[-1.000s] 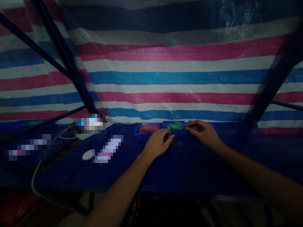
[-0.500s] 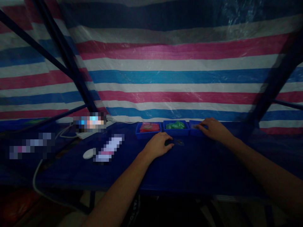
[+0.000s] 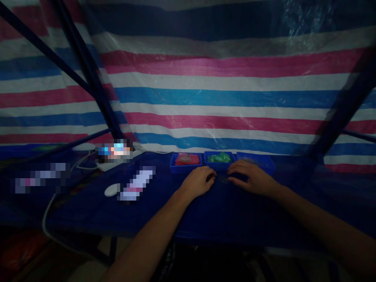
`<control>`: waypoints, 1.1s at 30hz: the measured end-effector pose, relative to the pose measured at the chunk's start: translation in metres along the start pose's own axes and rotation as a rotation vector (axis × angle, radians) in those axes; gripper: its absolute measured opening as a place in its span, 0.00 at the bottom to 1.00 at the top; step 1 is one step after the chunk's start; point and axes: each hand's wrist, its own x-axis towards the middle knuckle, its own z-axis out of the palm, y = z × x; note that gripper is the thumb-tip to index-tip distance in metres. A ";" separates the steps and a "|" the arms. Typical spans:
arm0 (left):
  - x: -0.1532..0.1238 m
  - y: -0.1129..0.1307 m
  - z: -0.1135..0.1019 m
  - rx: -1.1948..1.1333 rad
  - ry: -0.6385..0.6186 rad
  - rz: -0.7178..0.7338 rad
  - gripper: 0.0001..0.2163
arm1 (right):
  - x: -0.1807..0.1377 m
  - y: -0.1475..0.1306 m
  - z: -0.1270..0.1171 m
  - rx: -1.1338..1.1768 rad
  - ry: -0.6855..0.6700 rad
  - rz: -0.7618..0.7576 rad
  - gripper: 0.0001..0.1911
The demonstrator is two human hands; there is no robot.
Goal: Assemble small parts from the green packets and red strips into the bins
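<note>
My left hand (image 3: pixel 200 181) rests low over the blue table (image 3: pixel 223 215), fingers curved, a narrow gap between thumb and forefinger. Facing it from the right, my right hand (image 3: pixel 252 177) has its thumb and fingers apart. A small clear packet (image 3: pixel 224 179) with something dark in it lies between the two hands, close to the right thumb; its contents are too dim to name. Behind the hands stand three blue trays: one with red packets (image 3: pixel 187 159), one with green packets (image 3: pixel 219 157), and a right tray (image 3: pixel 266 161) with clear packets, partly hidden by my right hand.
Left of my arm lie a blurred phone-like item (image 3: pixel 137 183) and a white oval object (image 3: pixel 112 190). A white power strip (image 3: pixel 113 163) with cables sits farther back. Dark metal posts (image 3: pixel 101 98) and a striped tarp (image 3: pixel 220 94) close off the back.
My right hand has come out of the right tray and moved left and nearer, to the clear packet. The left hand stays nearly in place, its thumb and fingers slightly closer together.
</note>
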 end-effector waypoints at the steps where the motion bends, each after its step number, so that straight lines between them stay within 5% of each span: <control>1: 0.000 0.001 0.000 -0.006 0.017 -0.004 0.11 | 0.000 -0.004 0.006 0.017 -0.049 -0.014 0.17; 6: 0.001 0.003 0.000 -0.035 0.084 -0.025 0.11 | 0.002 0.002 0.024 0.007 -0.199 -0.052 0.19; 12: 0.000 0.004 0.003 -0.063 0.052 0.018 0.11 | 0.000 0.013 0.025 -0.028 -0.161 -0.038 0.19; 16: -0.001 0.008 0.009 -0.072 0.024 0.036 0.21 | 0.001 0.011 0.027 0.021 -0.069 0.032 0.15; 18: 0.000 0.010 0.011 -0.077 0.014 0.037 0.25 | 0.002 0.009 0.028 0.094 -0.006 0.105 0.14; 24: 0.005 0.013 0.007 -0.129 0.028 0.018 0.10 | 0.004 0.006 0.034 0.513 0.046 0.284 0.12; 33: 0.008 0.019 0.002 -0.439 0.134 -0.036 0.09 | 0.006 0.001 0.035 0.825 0.134 0.383 0.22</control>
